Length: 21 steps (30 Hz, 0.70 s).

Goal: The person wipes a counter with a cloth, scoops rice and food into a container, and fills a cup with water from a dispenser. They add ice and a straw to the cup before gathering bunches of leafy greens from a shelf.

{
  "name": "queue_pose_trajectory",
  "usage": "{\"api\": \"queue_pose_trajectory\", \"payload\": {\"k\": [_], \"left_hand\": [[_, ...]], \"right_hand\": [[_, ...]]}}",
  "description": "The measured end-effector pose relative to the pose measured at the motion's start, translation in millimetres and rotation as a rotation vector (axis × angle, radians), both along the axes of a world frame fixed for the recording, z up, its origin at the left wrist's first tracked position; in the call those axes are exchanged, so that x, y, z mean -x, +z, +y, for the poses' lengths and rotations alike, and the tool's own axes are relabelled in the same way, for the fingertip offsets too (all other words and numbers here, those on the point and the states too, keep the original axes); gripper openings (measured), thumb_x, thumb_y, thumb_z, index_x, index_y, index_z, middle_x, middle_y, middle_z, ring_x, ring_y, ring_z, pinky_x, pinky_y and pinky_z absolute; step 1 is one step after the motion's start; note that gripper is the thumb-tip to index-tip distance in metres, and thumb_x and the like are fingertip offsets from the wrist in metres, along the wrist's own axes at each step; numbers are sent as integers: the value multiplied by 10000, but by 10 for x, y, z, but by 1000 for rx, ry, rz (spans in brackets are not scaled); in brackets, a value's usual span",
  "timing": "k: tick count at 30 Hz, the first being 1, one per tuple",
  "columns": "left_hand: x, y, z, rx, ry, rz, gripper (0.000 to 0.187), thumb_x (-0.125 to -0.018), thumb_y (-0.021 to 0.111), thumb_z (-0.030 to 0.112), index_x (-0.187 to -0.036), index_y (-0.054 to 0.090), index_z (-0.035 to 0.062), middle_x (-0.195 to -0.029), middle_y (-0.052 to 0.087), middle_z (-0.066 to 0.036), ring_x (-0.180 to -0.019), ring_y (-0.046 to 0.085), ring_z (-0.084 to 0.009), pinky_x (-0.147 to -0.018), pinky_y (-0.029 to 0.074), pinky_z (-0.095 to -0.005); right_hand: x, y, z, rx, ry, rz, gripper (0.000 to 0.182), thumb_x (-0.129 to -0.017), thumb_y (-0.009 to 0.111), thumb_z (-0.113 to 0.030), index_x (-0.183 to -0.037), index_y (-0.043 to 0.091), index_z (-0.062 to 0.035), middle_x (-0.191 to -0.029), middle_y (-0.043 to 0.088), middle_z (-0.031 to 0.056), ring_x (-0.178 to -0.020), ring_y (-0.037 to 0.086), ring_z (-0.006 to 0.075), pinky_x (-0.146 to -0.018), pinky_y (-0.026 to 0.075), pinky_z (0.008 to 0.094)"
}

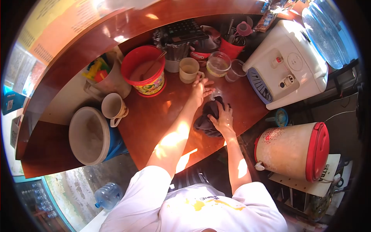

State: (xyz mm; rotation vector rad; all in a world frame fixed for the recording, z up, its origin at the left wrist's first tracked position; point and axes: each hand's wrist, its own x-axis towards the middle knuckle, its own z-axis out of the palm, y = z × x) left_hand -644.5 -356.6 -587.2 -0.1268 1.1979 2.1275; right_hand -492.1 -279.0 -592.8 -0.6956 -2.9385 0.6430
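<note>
My right hand (223, 117) rests on a bunched dark cloth (207, 123) on the brown tabletop (154, 123), its fingers spread over the cloth. Farther up the table, my left hand (202, 91) is stretched out with its fingers apart, just below the handle of a beige mug (189, 70). Whether a fingertip touches that handle, I cannot tell. A small clear object (217, 93) lies between my left hand and the cloth. Beyond the hands stand a clear tub (218, 64) and a clear cup (235, 71).
A red bucket (143, 69) with a stick in it stands at the back left. Left of it are a patterned mug (114, 107) and a blue bucket (89, 135). A white dispenser (288, 65) borders the right side, above a red-lidded container (290, 150).
</note>
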Motion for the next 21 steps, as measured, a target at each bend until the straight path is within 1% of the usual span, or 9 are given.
{"api": "queue_pose_trajectory", "payload": {"k": [2,3,6,7,10,13,16,18,21], "left_hand": [[52,-96,94,-84,6,0,510,-914,533,297,-1341,345,93,-1121,607,-161,-840,631,-268,-792,497,-373],[54,-72,128,-66,74,-26,354,-921,521,314,-1190,438,100,-1034,628,-145,-855,629,-264,-774,501,-350],[-30,-35,53,138,263,-110,275,-933,505,334,-1074,477,100,-950,639,-128,-819,627,-242,-760,502,-330],[-110,-54,-33,232,301,-53,288,-942,505,376,-988,506,91,-837,615,-82,-726,607,-175,-699,490,-324],[-285,-68,-349,370,296,96,290,-958,496,374,-921,523,87,-768,576,-43,-630,554,-109,-631,457,-287],[-549,-44,-711,338,262,163,301,-971,488,352,-843,530,83,-731,530,-6,-593,515,-77,-583,408,-241],[-827,81,-1077,435,220,180,280,-982,489,266,-797,520,58,-664,481,9,-544,464,-68,-544,392,-226],[-1041,177,-1298,480,213,229,280,-981,492,258,-792,524,53,-679,485,10,-553,462,-65,-559,392,-223],[-1277,340,-1607,513,223,281,279,-982,489,253,-808,535,41,-696,499,1,-572,472,-65,-580,396,-222]], "right_hand": [[-30,-158,149,83,65,69,666,-711,754,-233,-1304,474,-118,-1289,430,203,-1166,401,424,-955,411,484],[-19,-165,177,65,67,103,605,-705,737,-179,-1263,515,-104,-1238,483,197,-1138,439,412,-955,413,465],[19,-266,312,247,14,266,528,-695,703,-106,-1203,561,-75,-1163,541,196,-1089,490,389,-957,414,445],[50,-199,320,359,-41,289,471,-689,671,-59,-1153,589,-55,-1116,567,202,-1074,513,376,-956,412,427],[186,-223,337,525,-27,374,472,-692,674,-62,-1155,585,-63,-1125,567,185,-1108,498,375,-954,413,422],[452,10,226,430,162,382,502,-696,661,-28,-1185,552,-60,-1160,547,185,-1130,486,381,-967,402,419],[832,126,62,285,303,441,539,-684,649,2,-1206,543,-81,-1215,515,179,-1148,472,374,-971,399,425],[1152,119,-70,169,417,536,546,-674,636,23,-1201,550,-91,-1215,517,169,-1155,467,374,-959,406,428],[1678,-9,-330,72,676,458,571,-663,649,-18,-1218,550,-112,-1257,492,165,-1185,435,366,-968,404,461]]}}
